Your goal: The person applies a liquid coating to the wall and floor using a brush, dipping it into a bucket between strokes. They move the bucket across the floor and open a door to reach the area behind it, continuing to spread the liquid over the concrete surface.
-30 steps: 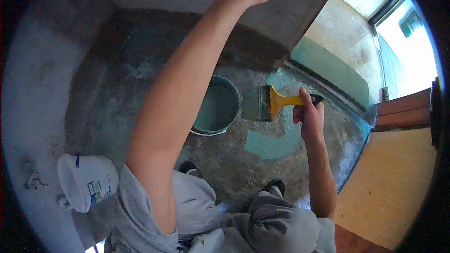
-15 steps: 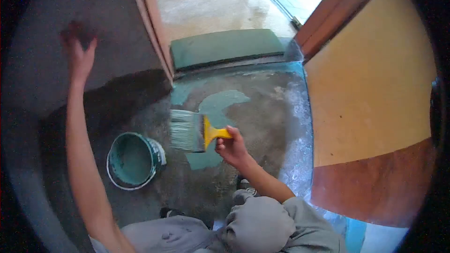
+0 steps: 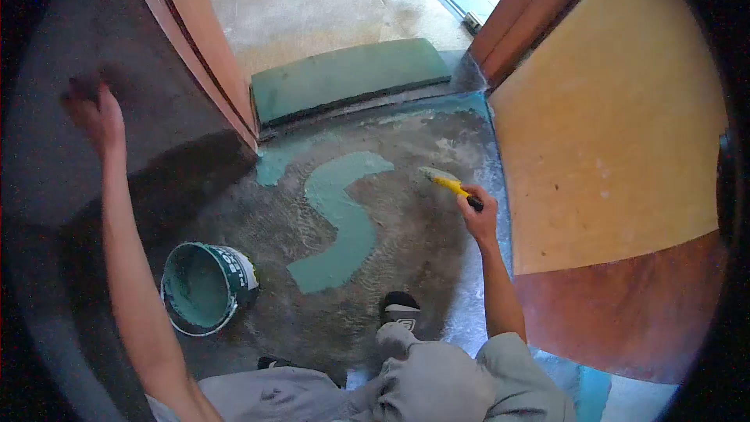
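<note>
My right hand (image 3: 478,217) grips the dark end of a yellow-handled paintbrush (image 3: 444,181), whose bristles touch the concrete floor near the yellow wall. A curved teal paint stripe (image 3: 344,223) runs across the floor left of the brush. My left hand (image 3: 95,117) is raised and pressed flat against the grey wall on the left, holding nothing. A green bucket of teal paint (image 3: 201,285) stands on the floor below my left arm. My knees in grey trousers (image 3: 437,379) and a dark shoe (image 3: 400,309) show at the bottom.
A green-painted step (image 3: 344,74) lies across the doorway, with a bare concrete floor (image 3: 312,0) beyond. A reddish door frame (image 3: 199,39) stands left of it. The yellow and red-brown wall (image 3: 625,148) closes the right side.
My right hand swung the brush from above the floor's middle out to the right, by the yellow wall. The view shifted slightly; the bucket sits lower left. My left hand stays on the wall.
</note>
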A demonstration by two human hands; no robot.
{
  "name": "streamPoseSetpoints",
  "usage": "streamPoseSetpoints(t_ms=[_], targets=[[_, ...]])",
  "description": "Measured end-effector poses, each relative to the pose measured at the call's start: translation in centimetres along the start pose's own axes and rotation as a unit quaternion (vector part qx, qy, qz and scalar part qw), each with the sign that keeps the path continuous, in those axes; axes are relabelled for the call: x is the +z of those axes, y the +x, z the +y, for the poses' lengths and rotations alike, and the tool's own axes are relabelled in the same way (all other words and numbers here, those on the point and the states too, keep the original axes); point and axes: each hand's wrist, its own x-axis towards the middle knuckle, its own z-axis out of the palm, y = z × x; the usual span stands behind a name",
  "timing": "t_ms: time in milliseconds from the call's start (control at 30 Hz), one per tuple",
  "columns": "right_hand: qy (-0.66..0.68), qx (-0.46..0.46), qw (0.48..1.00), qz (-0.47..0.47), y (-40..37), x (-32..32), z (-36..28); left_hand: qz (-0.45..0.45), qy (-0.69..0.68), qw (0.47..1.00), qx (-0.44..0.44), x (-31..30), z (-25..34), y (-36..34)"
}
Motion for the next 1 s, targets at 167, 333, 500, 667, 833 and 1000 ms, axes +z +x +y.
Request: streamPoseSetpoints(t_ms=[167,333,500,667,833,1000], targets=[[-0.041,-0.043,0.998,0.004,2.7,1.2,0.6,0.009,0.03,0.999,0.017,0.2,0.8,0.3],[-0.099,-0.104,0.99,0.009,2.4,3.0,2.1,0.002,0.022,1.0,0.01,-0.3,2.5,0.4],[-0.107,-0.104,0.989,-0.022,-2.8,2.7,1.9,-0.001,-0.024,0.999,-0.033,-0.1,3.4,-0.4],[-0.105,-0.042,0.989,-0.093,-10.0,0.3,-0.9,0.021,0.032,0.999,0.009,1.1,1.8,-0.5],[-0.133,0.002,0.979,-0.156,-14.5,-2.1,-3.1,-0.005,0.028,0.999,0.021,1.1,0.6,-0.6],[-0.08,0.062,0.982,-0.157,-12.9,-4.0,-4.4,0.012,0.11,0.992,0.061,1.1,-0.7,-0.2]])
